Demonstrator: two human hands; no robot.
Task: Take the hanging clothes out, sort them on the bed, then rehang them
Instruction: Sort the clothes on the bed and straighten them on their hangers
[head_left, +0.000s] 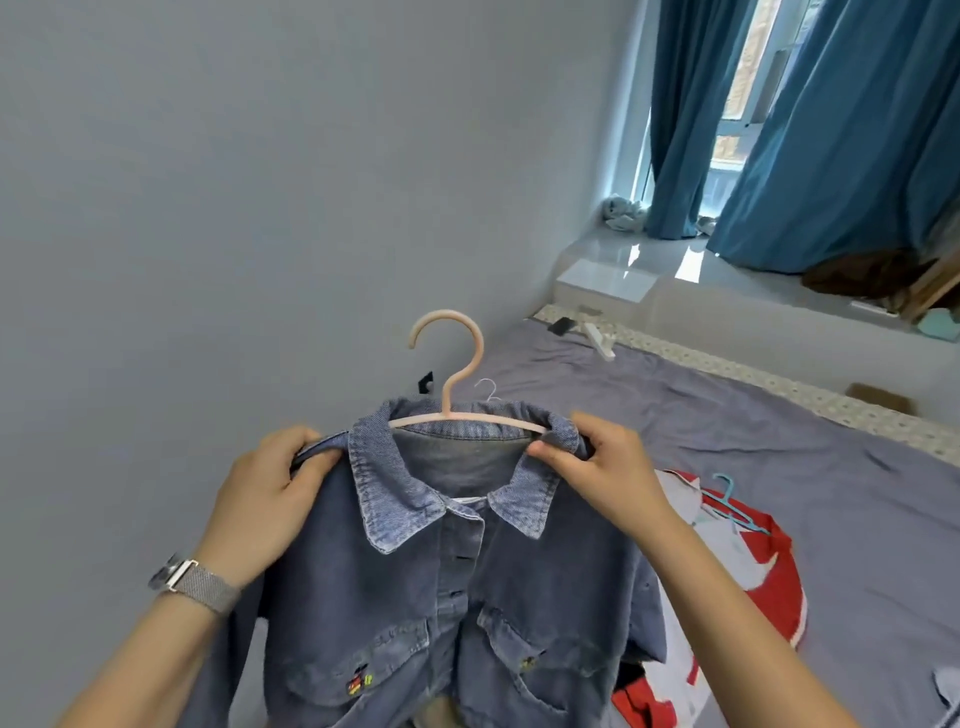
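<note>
A blue denim jacket (415, 597) hangs on a pale pink hanger (457, 384) held up in front of me over the bed (779, 467). My left hand (270, 499) grips the jacket's left shoulder. My right hand (597, 467) pinches the right shoulder by the collar, over the hanger's end. A red, white and grey garment (748, 561) lies on the bed to the right, with a light blue hanger (732, 504) on it. The hook of a thin white hanger (487, 388) shows behind the jacket's collar.
The grey wall (260, 208) is close on the left. A white window ledge (675, 270) runs behind the bed under blue curtains (831, 130). Small items lie at the bed's far edge: a white object (597, 340) and a cardboard box (878, 397).
</note>
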